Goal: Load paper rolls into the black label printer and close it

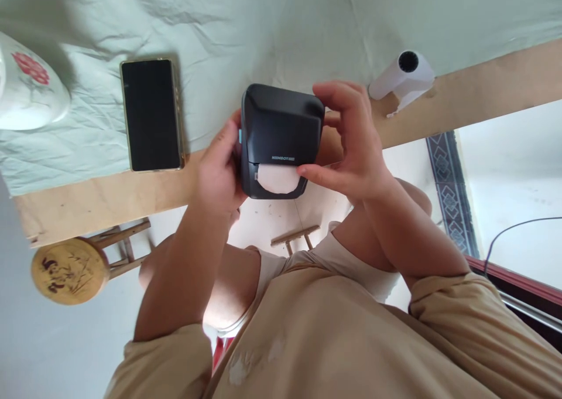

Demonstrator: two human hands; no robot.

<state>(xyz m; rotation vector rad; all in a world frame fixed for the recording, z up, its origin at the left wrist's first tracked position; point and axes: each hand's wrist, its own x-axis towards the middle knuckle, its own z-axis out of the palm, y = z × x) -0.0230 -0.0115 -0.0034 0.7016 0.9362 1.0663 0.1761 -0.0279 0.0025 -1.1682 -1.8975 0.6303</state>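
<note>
A small black label printer [281,132] is held over the near edge of the table, between both my hands. My left hand [219,167] grips its left side. My right hand [351,144] holds its right side, with the thumb and a fingertip at the white label [277,179] that sticks out of the printer's front slot. A black phone [151,115] with a dark screen lies flat on the cloth to the left of the printer.
A pale green cloth [246,30] covers the table, whose bare wooden edge [100,197] shows in front. A white roll [401,77] lies at the right. A white bowl with a red flower [26,88] sits far left. A round wooden stool [70,270] stands below.
</note>
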